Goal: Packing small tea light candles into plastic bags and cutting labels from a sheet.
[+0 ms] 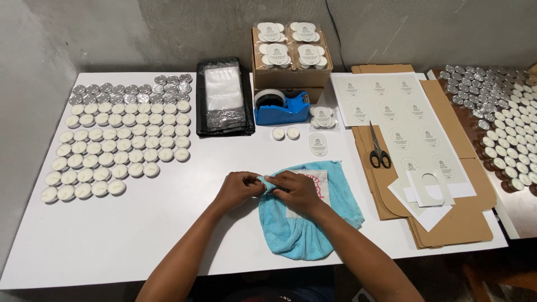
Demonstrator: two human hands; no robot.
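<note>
My left hand and my right hand meet at the upper left corner of a light blue cloth that lies on the white table. Both pinch a fold of the cloth between their fingertips; whether something small sits inside the fold is hidden. A white sheet with red print lies on the cloth under my right hand. Two loose white tealight candles stand just beyond the cloth, next to an oval label.
Rows of white tealights fill the table's left. At the back sit a black bag stack, a blue tape dispenser and a cardboard box topped with packed candles. Right: label sheets, scissors, cardboard, more tealights.
</note>
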